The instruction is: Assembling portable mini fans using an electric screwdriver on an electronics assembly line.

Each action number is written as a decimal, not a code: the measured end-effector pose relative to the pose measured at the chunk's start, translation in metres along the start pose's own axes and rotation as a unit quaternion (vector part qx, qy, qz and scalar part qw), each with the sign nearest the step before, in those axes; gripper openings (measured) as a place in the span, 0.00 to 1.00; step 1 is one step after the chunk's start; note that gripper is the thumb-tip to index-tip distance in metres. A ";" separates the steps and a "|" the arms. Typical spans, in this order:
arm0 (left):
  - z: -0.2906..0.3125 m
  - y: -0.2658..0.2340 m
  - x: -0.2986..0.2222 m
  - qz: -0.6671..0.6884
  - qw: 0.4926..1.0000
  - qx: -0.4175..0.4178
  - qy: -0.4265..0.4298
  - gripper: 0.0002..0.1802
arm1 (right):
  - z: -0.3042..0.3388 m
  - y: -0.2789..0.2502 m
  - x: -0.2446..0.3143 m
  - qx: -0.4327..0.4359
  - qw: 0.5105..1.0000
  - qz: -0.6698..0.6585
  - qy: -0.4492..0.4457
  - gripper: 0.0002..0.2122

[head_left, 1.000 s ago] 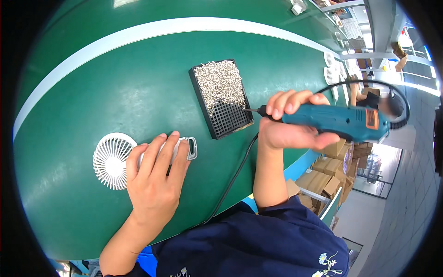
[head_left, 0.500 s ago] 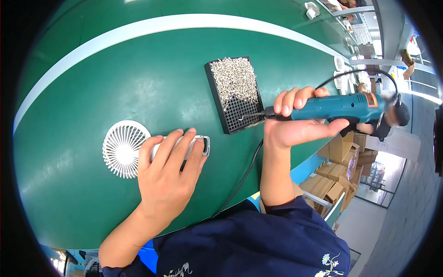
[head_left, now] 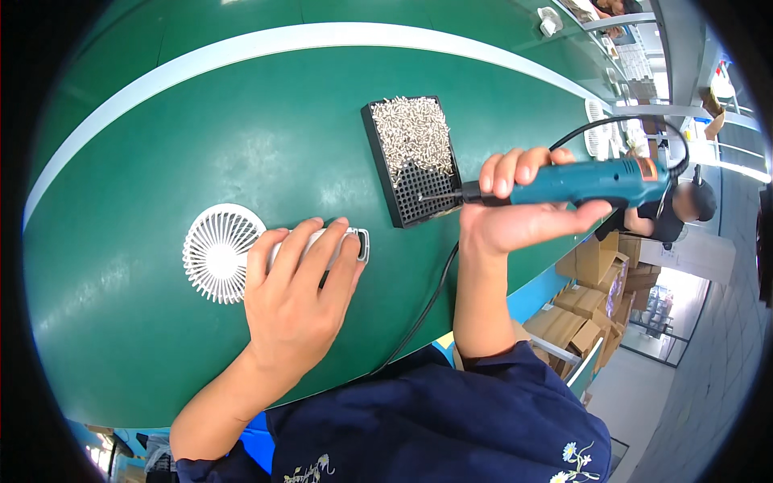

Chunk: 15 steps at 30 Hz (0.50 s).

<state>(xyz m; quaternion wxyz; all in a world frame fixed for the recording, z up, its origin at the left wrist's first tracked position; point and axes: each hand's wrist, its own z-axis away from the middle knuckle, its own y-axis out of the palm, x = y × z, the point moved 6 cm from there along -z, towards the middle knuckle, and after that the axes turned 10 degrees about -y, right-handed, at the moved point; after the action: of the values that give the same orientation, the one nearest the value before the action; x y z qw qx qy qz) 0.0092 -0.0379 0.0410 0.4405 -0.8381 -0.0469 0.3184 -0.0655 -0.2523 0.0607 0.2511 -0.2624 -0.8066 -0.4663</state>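
A smooth, glossy green bench top (head_left: 145, 338) carries everything, with a long flat white strip (head_left: 338, 34) running along its far side. Toward the near edge lies a round white slatted fan with a handle (head_left: 223, 256); right of it, farther from that edge, a black rectangular tray with a grid of round holes (head_left: 408, 211). More white slatted pieces (head_left: 596, 138) sit at the right end.

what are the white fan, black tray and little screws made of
White fan: probably smooth plastic, judging by its thin, moulded-looking ribs.
Black tray: likely dull plastic, with evenly spaced holes; painted metal is possible.
Screws: apparently shiny metal, from their silvery glints.
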 end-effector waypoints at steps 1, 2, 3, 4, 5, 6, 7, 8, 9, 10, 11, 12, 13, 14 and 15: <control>0.000 0.000 0.000 0.000 1.000 -0.001 -0.001 0.15 | -0.001 0.000 -0.001 0.009 1.000 0.017 -0.002 0.36; 0.000 0.000 0.000 0.000 1.000 -0.001 -0.001 0.14 | -0.001 0.001 -0.001 0.019 0.999 0.035 -0.004 0.36; 0.000 0.000 0.000 -0.001 1.000 -0.002 -0.002 0.14 | 0.001 0.002 -0.002 0.009 1.000 -0.007 0.019 0.35; 0.000 0.000 0.000 -0.001 1.000 -0.001 -0.002 0.14 | 0.000 0.003 -0.002 0.010 1.000 -0.008 0.020 0.35; 0.000 0.000 0.000 -0.001 1.000 0.000 -0.003 0.14 | -0.001 0.000 -0.005 -0.023 0.998 0.039 0.032 0.35; 0.000 -0.001 0.000 -0.001 1.000 -0.001 -0.002 0.14 | -0.002 -0.004 -0.005 -0.056 0.994 0.085 0.042 0.35; 0.000 -0.001 0.000 -0.001 1.000 -0.001 0.000 0.14 | -0.003 -0.003 -0.004 -0.027 0.997 0.059 0.034 0.35; 0.001 -0.001 0.000 0.000 1.000 -0.001 0.002 0.13 | -0.004 -0.003 -0.002 -0.027 0.997 0.058 0.033 0.35; 0.001 0.000 0.000 -0.001 1.000 -0.001 0.001 0.13 | -0.002 -0.003 -0.001 -0.043 0.997 0.045 0.039 0.34; 0.001 0.000 0.000 -0.005 1.000 -0.006 0.002 0.13 | -0.001 -0.004 -0.001 -0.058 0.997 0.033 0.045 0.34; 0.001 0.000 0.000 -0.009 1.000 -0.012 0.002 0.13 | 0.000 -0.003 -0.004 -0.072 0.994 0.078 0.038 0.34; 0.001 0.000 -0.001 -0.008 1.000 -0.013 0.004 0.13 | 0.000 -0.003 -0.003 -0.072 0.994 0.078 0.037 0.34; 0.001 0.000 -0.001 -0.008 1.000 -0.009 0.004 0.13 | 0.000 -0.001 -0.002 -0.045 0.997 0.048 0.030 0.34; 0.000 0.001 -0.002 -0.007 1.000 -0.006 0.005 0.13 | 0.000 0.003 -0.001 -0.018 0.999 0.018 0.023 0.34; 0.001 0.000 -0.002 -0.007 1.000 -0.006 0.004 0.13 | 0.000 0.002 -0.002 -0.052 0.998 0.020 0.038 0.34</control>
<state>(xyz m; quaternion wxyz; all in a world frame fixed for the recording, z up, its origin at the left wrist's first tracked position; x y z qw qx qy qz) 0.0074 -0.0383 0.0414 0.4383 -0.8416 -0.0527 0.3113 -0.0621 -0.2520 0.0608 0.2767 -0.2732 -0.7661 -0.5118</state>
